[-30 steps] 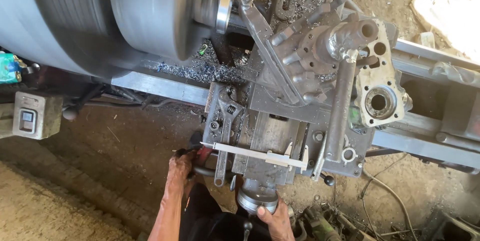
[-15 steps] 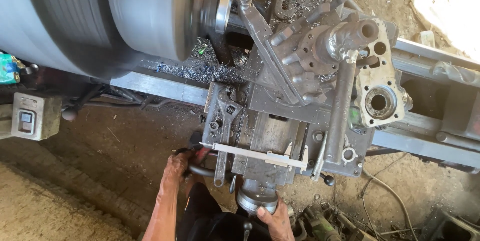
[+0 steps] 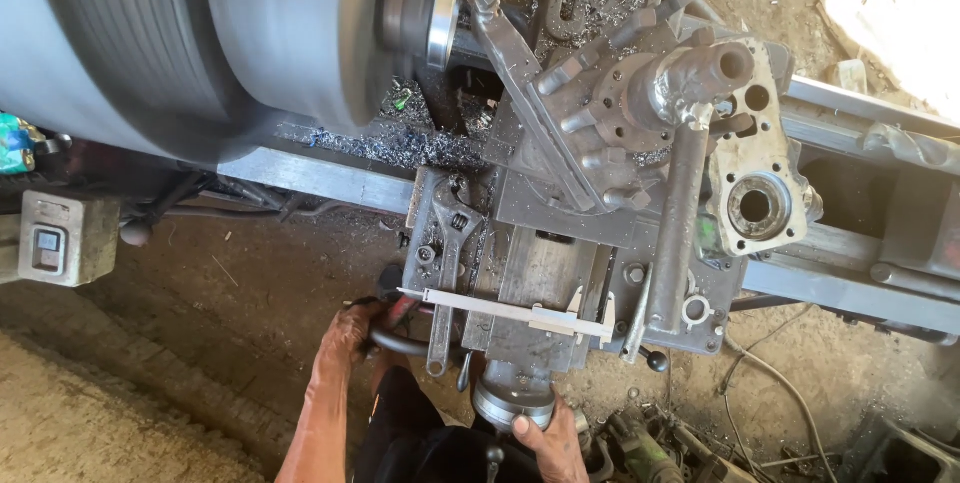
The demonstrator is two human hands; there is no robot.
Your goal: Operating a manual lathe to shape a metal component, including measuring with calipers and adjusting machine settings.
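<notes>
head view: dirt floor (image 3: 230, 293) (swarf-strewn) under grimy lathe bed (image 3: 320, 175)

Spinning workpiece (image 3: 230, 33): smooth grey metal
Caliper (image 3: 510, 311): bright bare steel
Carriage (image 3: 560, 243): grimy, matt cast metal

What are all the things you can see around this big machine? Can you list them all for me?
spinning workpiece: 1, grey, blurred, top left
metal shavings: many, dark, on the bed under the workpiece
adjustable wrench: 1, dark grey, lying on the carriage
caliper: 1, silver, lying across the carriage front
long bar handle: 1, grey, right of the carriage
flanged casting: 1, pale grey, with a round hole, right side
switch box: 1, grey, far left
handwheel: 1, dark, lower left of the carriage
round dial knob: 1, grey, bottom of the carriage
left hand: 1, gripping the handwheel
right hand: 1, on the round dial knob
</notes>
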